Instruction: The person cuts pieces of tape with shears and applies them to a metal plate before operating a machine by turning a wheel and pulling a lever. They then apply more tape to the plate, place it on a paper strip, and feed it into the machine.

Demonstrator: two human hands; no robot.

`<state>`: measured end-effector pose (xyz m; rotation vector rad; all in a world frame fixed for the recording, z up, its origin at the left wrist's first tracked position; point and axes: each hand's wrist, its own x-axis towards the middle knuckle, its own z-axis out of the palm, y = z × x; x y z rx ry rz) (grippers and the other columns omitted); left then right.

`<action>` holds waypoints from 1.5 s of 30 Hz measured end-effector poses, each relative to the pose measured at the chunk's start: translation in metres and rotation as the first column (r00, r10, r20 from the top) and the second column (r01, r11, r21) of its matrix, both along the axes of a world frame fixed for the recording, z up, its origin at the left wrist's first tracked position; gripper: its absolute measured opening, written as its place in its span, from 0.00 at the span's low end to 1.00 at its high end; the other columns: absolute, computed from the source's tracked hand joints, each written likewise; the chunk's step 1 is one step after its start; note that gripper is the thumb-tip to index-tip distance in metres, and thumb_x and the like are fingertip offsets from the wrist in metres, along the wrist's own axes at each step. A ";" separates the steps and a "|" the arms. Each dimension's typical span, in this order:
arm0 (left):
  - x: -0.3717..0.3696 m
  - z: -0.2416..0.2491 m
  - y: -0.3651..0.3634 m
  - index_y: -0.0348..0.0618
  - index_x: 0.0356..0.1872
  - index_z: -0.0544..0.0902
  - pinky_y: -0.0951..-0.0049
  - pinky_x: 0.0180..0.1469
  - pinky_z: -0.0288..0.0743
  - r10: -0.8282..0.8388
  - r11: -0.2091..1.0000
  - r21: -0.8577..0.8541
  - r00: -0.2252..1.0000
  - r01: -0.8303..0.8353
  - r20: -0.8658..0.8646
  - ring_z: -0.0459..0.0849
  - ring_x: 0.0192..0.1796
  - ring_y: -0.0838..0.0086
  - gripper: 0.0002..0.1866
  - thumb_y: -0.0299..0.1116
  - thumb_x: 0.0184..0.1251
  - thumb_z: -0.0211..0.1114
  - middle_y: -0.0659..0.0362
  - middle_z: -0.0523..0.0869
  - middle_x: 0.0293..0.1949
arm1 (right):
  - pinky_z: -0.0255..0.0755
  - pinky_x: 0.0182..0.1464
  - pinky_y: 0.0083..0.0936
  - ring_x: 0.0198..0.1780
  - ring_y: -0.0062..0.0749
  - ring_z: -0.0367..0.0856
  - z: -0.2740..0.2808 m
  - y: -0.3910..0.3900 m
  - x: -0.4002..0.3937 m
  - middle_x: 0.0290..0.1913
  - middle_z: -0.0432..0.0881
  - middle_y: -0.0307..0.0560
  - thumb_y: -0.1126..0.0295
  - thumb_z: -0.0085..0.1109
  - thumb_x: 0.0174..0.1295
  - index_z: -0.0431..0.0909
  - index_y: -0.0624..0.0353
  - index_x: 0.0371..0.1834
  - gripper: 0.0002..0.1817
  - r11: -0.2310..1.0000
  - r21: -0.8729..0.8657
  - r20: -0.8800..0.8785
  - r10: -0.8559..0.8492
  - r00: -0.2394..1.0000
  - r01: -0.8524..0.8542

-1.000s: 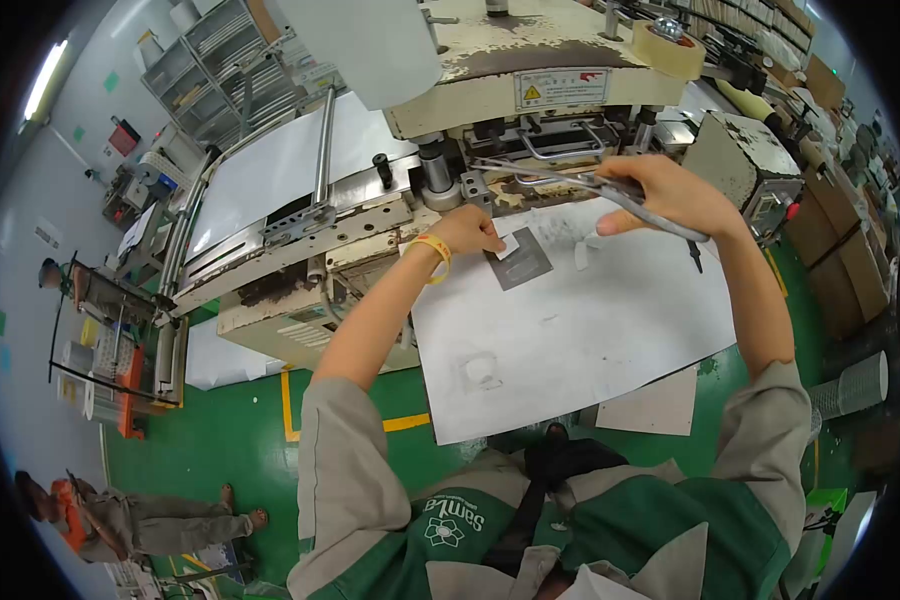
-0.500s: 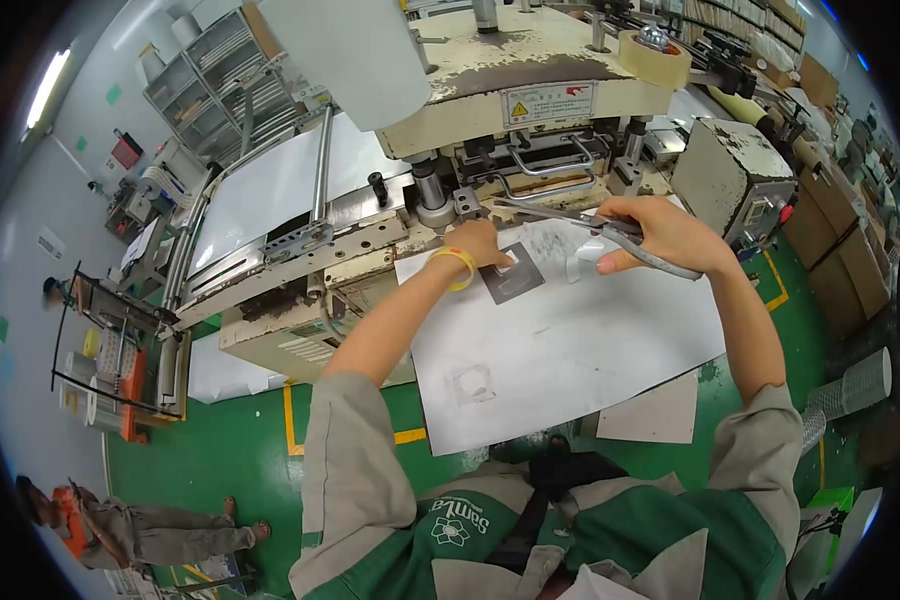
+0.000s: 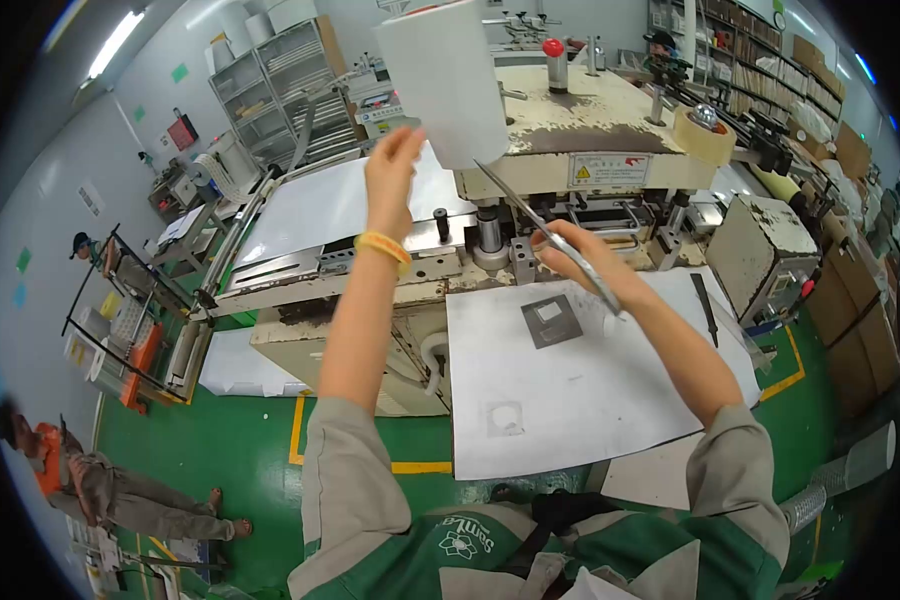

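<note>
My left hand (image 3: 392, 185), with a yellow band at the wrist, is raised beside the white roll (image 3: 448, 90) on the machine. Its fingers are extended, with the fingertips right at the roll's left side. My right hand (image 3: 585, 262) is closed around metal scissors (image 3: 517, 200), whose tips point up and left to the roll's lower edge. Below them, a dark square plate with a cut-out (image 3: 539, 331) lies on a large white sheet (image 3: 610, 400). A faint square mark with a round middle (image 3: 505, 418) shows nearer my body.
The worn cream machine (image 3: 560, 135) stands ahead, carrying a tape roll (image 3: 703, 136). A slim black tool (image 3: 705, 308) lies at the sheet's right. White film (image 3: 305, 215) covers the left feed table. One person (image 3: 100, 480) stands at left; cardboard (image 3: 850, 290) leans at right.
My left hand has left the dark plate and risen to the white roll. The scissors have swung upward in my right hand, toward the roll. The view has shifted too.
</note>
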<state>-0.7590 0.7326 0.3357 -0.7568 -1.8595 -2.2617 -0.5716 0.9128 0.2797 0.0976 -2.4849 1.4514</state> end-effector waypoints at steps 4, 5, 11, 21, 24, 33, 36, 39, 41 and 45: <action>-0.035 0.033 -0.012 0.40 0.49 0.77 0.73 0.51 0.69 -0.230 0.967 0.144 0.961 0.208 0.151 0.77 0.48 0.75 0.19 0.38 0.60 0.65 0.61 0.81 0.44 | 0.61 0.28 0.16 0.27 0.15 0.65 -0.001 -0.031 -0.045 0.26 0.69 0.32 0.48 0.51 0.63 0.74 0.54 0.46 0.21 0.991 -0.133 0.020 0.001 1.000 0.001; -0.042 0.031 -0.013 0.41 0.47 0.78 0.73 0.50 0.70 -0.236 0.967 0.126 0.962 0.220 0.137 0.79 0.46 0.75 0.16 0.36 0.60 0.66 0.61 0.82 0.41 | 0.57 0.25 0.13 0.23 0.12 0.61 -0.008 -0.032 -0.062 0.23 0.65 0.29 0.48 0.51 0.63 0.74 0.54 0.45 0.21 0.995 -0.094 -0.083 0.017 0.996 -0.025; -0.023 0.034 -0.024 0.38 0.38 0.80 0.74 0.42 0.79 -0.213 0.958 0.224 0.968 0.181 0.130 0.81 0.35 0.76 0.09 0.27 0.57 0.68 0.60 0.82 0.33 | 0.54 0.22 0.11 0.22 0.11 0.60 0.021 -0.044 -0.092 0.22 0.63 0.28 0.49 0.48 0.66 0.75 0.56 0.44 0.21 0.992 -0.112 -0.154 0.049 0.987 -0.066; -0.031 0.048 -0.042 0.33 0.38 0.80 0.80 0.39 0.79 -0.375 0.922 0.168 0.909 0.348 0.180 0.82 0.35 0.74 0.09 0.25 0.57 0.67 0.56 0.82 0.33 | 0.61 0.20 0.16 0.20 0.14 0.66 0.179 -0.024 -0.070 0.20 0.69 0.32 0.34 0.34 0.62 0.78 0.55 0.42 0.36 0.849 0.516 0.352 -0.090 0.932 -0.113; -0.036 0.051 -0.043 0.33 0.38 0.80 0.80 0.39 0.79 -0.421 0.904 0.172 0.883 0.390 0.209 0.82 0.35 0.74 0.09 0.24 0.58 0.66 0.55 0.82 0.33 | 0.67 0.22 0.17 0.19 0.18 0.70 0.194 -0.020 -0.081 0.18 0.70 0.35 0.26 0.36 0.54 0.80 0.58 0.39 0.43 0.811 0.570 0.372 -0.110 0.922 -0.134; -0.037 0.045 -0.063 0.36 0.37 0.81 0.81 0.38 0.76 -0.361 0.903 -0.186 0.918 0.388 0.165 0.81 0.35 0.76 0.11 0.30 0.56 0.69 0.58 0.82 0.32 | 0.64 0.21 0.19 0.19 0.20 0.72 0.194 -0.021 -0.073 0.18 0.74 0.38 0.32 0.53 0.50 0.80 0.59 0.32 0.35 0.519 0.855 0.133 -0.176 0.975 -0.023; -0.006 0.010 -0.064 0.41 0.34 0.83 0.84 0.35 0.68 -0.336 0.798 -0.495 0.936 0.344 0.109 0.79 0.35 0.81 0.08 0.33 0.55 0.68 0.62 0.84 0.31 | 0.67 0.32 0.21 0.32 0.26 0.75 0.163 0.001 -0.028 0.31 0.78 0.40 0.39 0.59 0.50 0.77 0.57 0.43 0.32 0.622 0.782 0.075 -0.156 0.985 0.039; 0.047 -0.052 -0.030 0.36 0.35 0.83 0.80 0.39 0.70 -0.559 0.553 -0.617 0.798 0.561 0.225 0.79 0.35 0.80 0.11 0.31 0.51 0.68 0.60 0.84 0.32 | 0.68 0.38 0.25 0.35 0.28 0.73 0.115 0.035 0.026 0.33 0.77 0.42 0.39 0.63 0.48 0.75 0.58 0.45 0.34 0.739 0.669 0.207 -0.077 0.975 -0.083; 0.070 -0.097 -0.001 0.37 0.33 0.83 0.80 0.42 0.72 -0.604 0.433 -0.689 0.754 0.581 0.257 0.79 0.36 0.79 0.09 0.32 0.53 0.68 0.61 0.84 0.32 | 0.67 0.38 0.23 0.35 0.28 0.71 0.066 0.057 0.063 0.34 0.75 0.42 0.39 0.67 0.43 0.75 0.59 0.45 0.36 0.817 0.547 0.255 0.043 0.966 -0.181; 0.077 -0.158 0.049 0.36 0.30 0.84 0.79 0.40 0.73 -0.584 0.402 -0.700 0.754 0.590 0.301 0.80 0.34 0.79 0.08 0.29 0.50 0.69 0.59 0.85 0.29 | 0.61 0.34 0.20 0.31 0.23 0.65 -0.001 0.072 0.129 0.27 0.70 0.36 0.46 0.71 0.43 0.75 0.59 0.42 0.31 0.943 0.329 0.485 -0.116 0.867 -0.058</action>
